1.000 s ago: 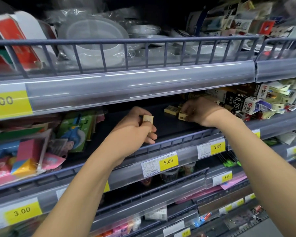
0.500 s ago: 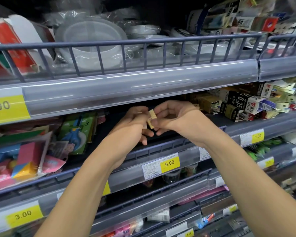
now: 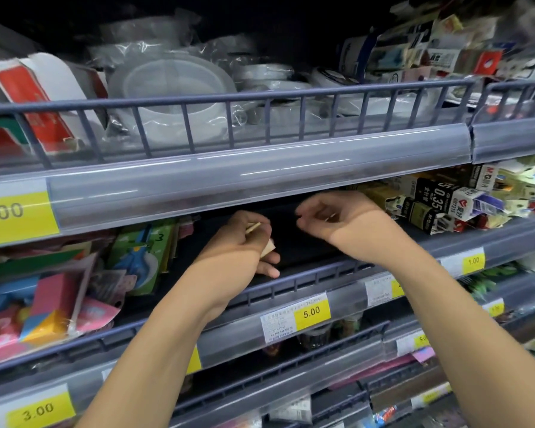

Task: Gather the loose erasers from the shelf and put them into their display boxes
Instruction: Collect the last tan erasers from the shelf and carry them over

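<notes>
Head view: I am at the gathering step. My left hand (image 3: 238,242) hovers over the dark, bare stretch of the middle shelf (image 3: 306,242), its grip grasping the loose erasers (image 3: 267,249); one pale corner pokes out below my fingers and a thin tan edge shows near my thumb. I cannot tell how many I hold. My right hand (image 3: 337,222) hangs just beside the left, apart from it, a little further into the shelf under the price rail (image 3: 229,186). Its fingers are curled in, and I see nothing between them, so I judge that grip clenched on nothing. To the right, packed stationery boxes (image 3: 430,205) crowd the same shelf; I cannot tell which, if any, is the erasers' display box, since the print is too blurred. Toy packets (image 3: 142,257) lean at the left.

Next, I judge, I must either reach right for more loose pieces or carry this handful to its box. That calls for a firm left grip, as the protruding eraser could slip.
</notes>
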### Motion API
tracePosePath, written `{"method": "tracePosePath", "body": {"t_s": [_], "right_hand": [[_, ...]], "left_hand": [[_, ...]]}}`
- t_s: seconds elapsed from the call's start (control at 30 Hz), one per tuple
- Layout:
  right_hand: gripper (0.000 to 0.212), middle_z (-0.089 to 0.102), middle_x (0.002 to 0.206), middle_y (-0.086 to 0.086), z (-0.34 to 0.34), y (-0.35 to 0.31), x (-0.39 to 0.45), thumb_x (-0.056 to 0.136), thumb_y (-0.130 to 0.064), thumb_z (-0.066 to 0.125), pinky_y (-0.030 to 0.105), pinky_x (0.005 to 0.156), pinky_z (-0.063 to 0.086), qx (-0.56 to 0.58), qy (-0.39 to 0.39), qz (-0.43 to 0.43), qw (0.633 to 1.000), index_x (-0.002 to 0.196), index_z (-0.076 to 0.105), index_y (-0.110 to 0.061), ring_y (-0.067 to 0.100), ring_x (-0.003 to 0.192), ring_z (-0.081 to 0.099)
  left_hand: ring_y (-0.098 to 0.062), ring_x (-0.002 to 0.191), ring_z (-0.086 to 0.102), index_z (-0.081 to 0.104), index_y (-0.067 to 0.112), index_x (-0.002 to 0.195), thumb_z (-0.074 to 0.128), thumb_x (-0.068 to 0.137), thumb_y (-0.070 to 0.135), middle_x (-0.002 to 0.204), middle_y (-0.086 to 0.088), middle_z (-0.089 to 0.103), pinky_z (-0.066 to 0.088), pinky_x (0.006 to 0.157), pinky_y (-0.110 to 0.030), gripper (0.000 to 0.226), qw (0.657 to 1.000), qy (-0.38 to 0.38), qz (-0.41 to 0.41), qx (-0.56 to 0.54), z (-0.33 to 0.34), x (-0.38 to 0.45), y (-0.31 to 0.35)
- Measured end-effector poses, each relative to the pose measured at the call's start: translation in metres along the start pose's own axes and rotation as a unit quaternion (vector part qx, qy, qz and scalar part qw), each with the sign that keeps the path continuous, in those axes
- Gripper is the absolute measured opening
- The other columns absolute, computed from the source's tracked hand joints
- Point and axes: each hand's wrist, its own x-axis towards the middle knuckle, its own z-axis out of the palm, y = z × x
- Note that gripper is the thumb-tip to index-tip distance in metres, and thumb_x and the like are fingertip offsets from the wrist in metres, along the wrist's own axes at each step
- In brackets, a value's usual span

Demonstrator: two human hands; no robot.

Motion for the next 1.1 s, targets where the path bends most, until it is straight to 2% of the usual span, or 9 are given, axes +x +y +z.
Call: {"method": "tracePosePath", "body": {"t_s": [0.07, 0.2, 0.33, 0.5, 0.6, 0.73, 0.87, 0.97, 1.1], "right_hand": [[0.019, 0.073, 0.096, -0.011, -0.013, 0.013, 0.014, 0.092, -0.029, 0.068, 0.009, 0.081, 0.043, -0.133, 0.026, 0.042, 0.99, 0.11, 0.07, -0.03, 0.015, 0.103, 0.066], [0.05, 0.058, 0.14, 0.011, -0.035, 0.041, 0.033, 0.099, -0.029, 0.053, 0.033, 0.105, 0.041, -0.368, -0.04, 0.125, 0.92, 0.148, 0.045, -0.025, 0.037, 0.132, 0.047], [0.053, 0.056, 0.142, 0.014, -0.039, 0.053, 0.038, 0.098, -0.018, 0.05, 0.033, 0.103, 0.043, -0.388, -0.089, 0.134, 0.908, 0.15, 0.042, -0.026, 0.036, 0.128, 0.051], [0.039, 0.062, 0.133, 0.009, -0.04, 0.059, 0.04, 0.097, -0.015, 0.053, 0.028, 0.09, 0.043, -0.388, -0.067, 0.115, 0.912, 0.133, 0.06, -0.029, 0.031, 0.117, 0.058], [0.032, 0.066, 0.127, 0.006, -0.04, 0.061, 0.042, 0.095, -0.016, 0.059, 0.029, 0.093, 0.045, -0.371, -0.061, 0.118, 0.919, 0.126, 0.063, -0.026, 0.029, 0.116, 0.06], [0.034, 0.067, 0.118, 0.004, -0.039, 0.056, 0.041, 0.088, -0.018, 0.069, 0.028, 0.087, 0.048, -0.311, -0.054, 0.122, 0.941, 0.121, 0.064, -0.024, 0.024, 0.106, 0.061], [0.04, 0.061, 0.088, -0.007, -0.023, 0.037, 0.026, 0.082, -0.015, 0.076, 0.022, 0.072, 0.041, -0.133, 0.002, 0.081, 0.988, 0.118, 0.064, -0.023, 0.016, 0.083, 0.059], [0.036, 0.06, 0.087, -0.006, -0.003, 0.014, 0.006, 0.08, -0.012, 0.079, 0.013, 0.069, 0.044, 0.009, 0.009, 0.034, 0.999, 0.111, 0.066, -0.025, 0.012, 0.078, 0.058], [0.037, 0.066, 0.091, -0.001, 0.02, -0.015, -0.017, 0.074, -0.025, 0.081, 0.027, 0.078, 0.052, 0.098, 0.007, -0.025, 0.995, 0.108, 0.068, -0.024, 0.015, 0.082, 0.063]], "left_hand": [[-0.014, 0.074, 0.076, 0.061, 0.024, 0.107, 0.05, 0.109, 0.018, 0.095, -0.008, 0.066, 0.066, 0.075, -0.036, 0.013, 1.0, -0.003, -0.006, -0.01, -0.001, -0.001, 0.001], [-0.026, 0.083, 0.075, 0.062, 0.029, 0.106, 0.051, 0.106, 0.015, 0.096, -0.002, 0.068, 0.063, 0.079, -0.042, 0.018, 0.999, -0.005, 0.008, 0.037, -0.002, -0.001, -0.001], [-0.028, 0.089, 0.073, 0.062, 0.036, 0.104, 0.055, 0.103, 0.018, 0.092, 0.0, 0.07, 0.061, 0.088, -0.052, 0.019, 0.998, 0.004, 0.01, 0.062, -0.003, 0.0, -0.001], [-0.006, 0.063, 0.063, 0.063, 0.041, 0.1, 0.053, 0.102, 0.017, 0.096, 0.0, 0.066, 0.06, 0.085, -0.042, 0.026, 0.996, -0.012, 0.026, 0.09, -0.006, -0.002, 0.0], [-0.006, 0.059, 0.054, 0.062, 0.04, 0.099, 0.053, 0.103, 0.016, 0.091, 0.002, 0.063, 0.051, 0.065, -0.024, 0.026, 0.994, -0.018, 0.032, 0.099, -0.007, -0.002, 0.0], [-0.014, 0.084, 0.053, 0.063, 0.041, 0.092, 0.053, 0.104, 0.017, 0.093, 0.006, 0.057, 0.044, 0.082, -0.032, 0.028, 0.995, -0.016, 0.027, 0.099, -0.008, -0.002, 0.0], [-0.015, 0.093, 0.056, 0.064, 0.038, 0.091, 0.052, 0.106, 0.02, 0.095, 0.009, 0.058, 0.05, 0.092, -0.04, 0.026, 0.995, 0.006, 0.026, 0.094, -0.008, -0.003, 0.001], [-0.011, 0.086, 0.055, 0.065, 0.035, 0.095, 0.051, 0.107, 0.024, 0.094, 0.011, 0.058, 0.05, 0.082, -0.032, 0.021, 0.997, 0.016, 0.015, 0.07, -0.006, -0.003, 0.004], [-0.008, 0.083, 0.053, 0.063, 0.035, 0.105, 0.065, 0.096, 0.053, 0.093, 0.009, 0.058, 0.044, 0.07, -0.024, 0.02, 1.0, -0.002, -0.017, -0.003, -0.002, -0.008, 0.011]]}}
